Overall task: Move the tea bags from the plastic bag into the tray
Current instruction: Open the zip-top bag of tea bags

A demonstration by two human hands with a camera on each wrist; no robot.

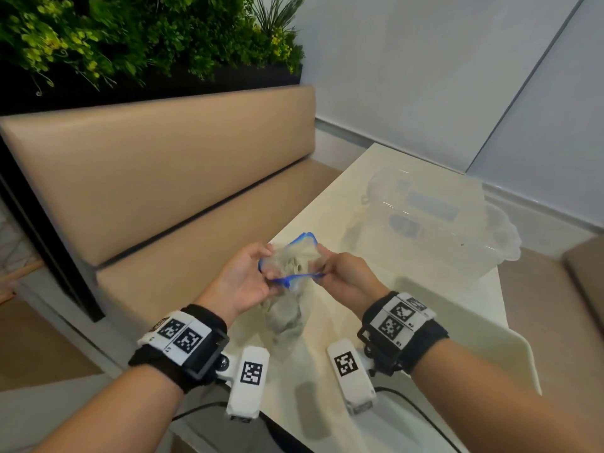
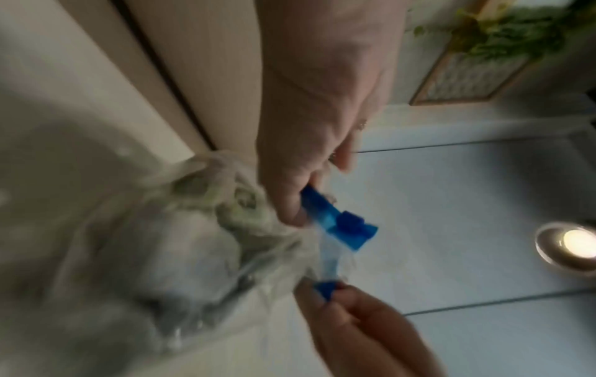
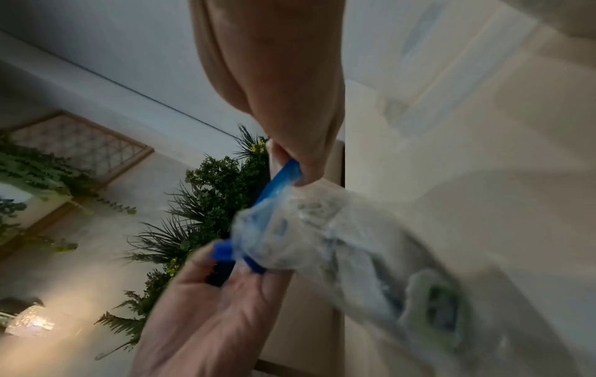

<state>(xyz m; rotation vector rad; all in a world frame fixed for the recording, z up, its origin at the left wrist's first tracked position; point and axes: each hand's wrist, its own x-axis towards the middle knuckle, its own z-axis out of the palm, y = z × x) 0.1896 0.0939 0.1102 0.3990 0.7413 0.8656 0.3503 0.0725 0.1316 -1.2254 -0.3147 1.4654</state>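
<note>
The plastic bag is being held above the near-left part of the desk by 2 hands, with its blue zip rim turned upward and pulled apart into an open loop. The left side of that rim is being pinched by the left hand, whose fingers are being kept curled round the blue strip; in the left wrist view the strip is being gripped between thumb and fingers of the left hand, and a blue slider is being shown on the strip just beyond the fingertips. The right side of the rim is being pinched by the right hand, likewise with curled fingers; in the right wrist view the blue edge is being clamped in the right hand while the opposite edge is being held by the left hand. The tea bags are being carried inside the bag as a pale, greenish bundle, blurred in all 3 views, so that their number cannot be told. The bag's lower body is being left hanging down toward the desk. The clear tray is being kept on the far-right part of the desk, well apart from the bag. A beige bench seat is being shown along the desk's left edge, with green plants above its backrest.
</note>
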